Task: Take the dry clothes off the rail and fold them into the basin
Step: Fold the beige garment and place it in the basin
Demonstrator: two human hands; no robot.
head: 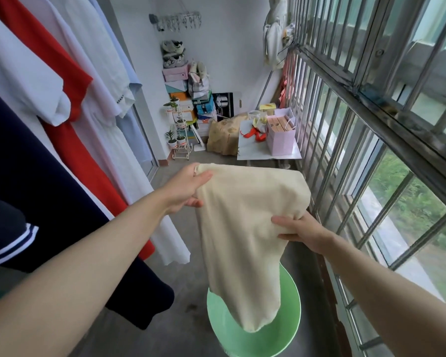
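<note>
It was a home's enclosed laundry balcony: red, white and navy garments (70, 104) hung at nine o'clock, steel window bars (350, 104) ran at two, stacked coloured shoeboxes (177, 83) stood at twelve.

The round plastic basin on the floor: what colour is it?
Light green basin, seen in the head view.
</note>
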